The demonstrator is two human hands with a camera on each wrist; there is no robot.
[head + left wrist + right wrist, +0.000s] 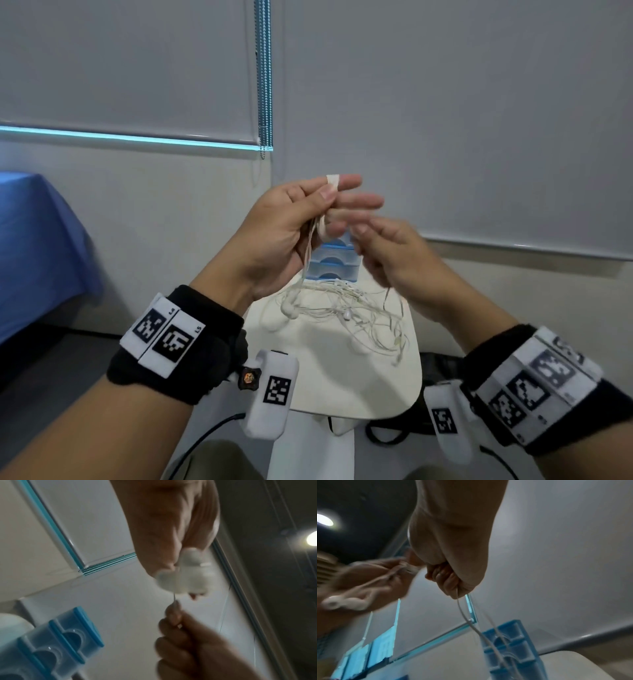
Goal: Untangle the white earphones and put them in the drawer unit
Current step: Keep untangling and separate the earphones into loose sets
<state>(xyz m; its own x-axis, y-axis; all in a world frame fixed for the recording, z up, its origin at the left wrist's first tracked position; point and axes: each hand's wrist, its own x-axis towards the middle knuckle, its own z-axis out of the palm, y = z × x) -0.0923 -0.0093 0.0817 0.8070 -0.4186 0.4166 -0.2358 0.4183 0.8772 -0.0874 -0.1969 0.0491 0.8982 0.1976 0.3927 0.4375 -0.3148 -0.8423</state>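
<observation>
Both hands are raised above the small white table [342, 377]. The left hand [284, 233] pinches a bunch of the white earphones [342, 308] cable between thumb and fingers, one fingertip wrapped in white tape, while the other fingers stretch out straight. At its 4 o'clock, just beside it, the right hand [394, 253] curls its fingers around a strand (the right wrist view shows cable running down out of its fist). From the left hand the cable hangs to a tangled heap lying on the table, with earbuds among the loops. The blue drawer unit [334, 260] stands at the table's 12 o'clock edge against the wall, partly hidden behind the hands, drawers closed.
</observation>
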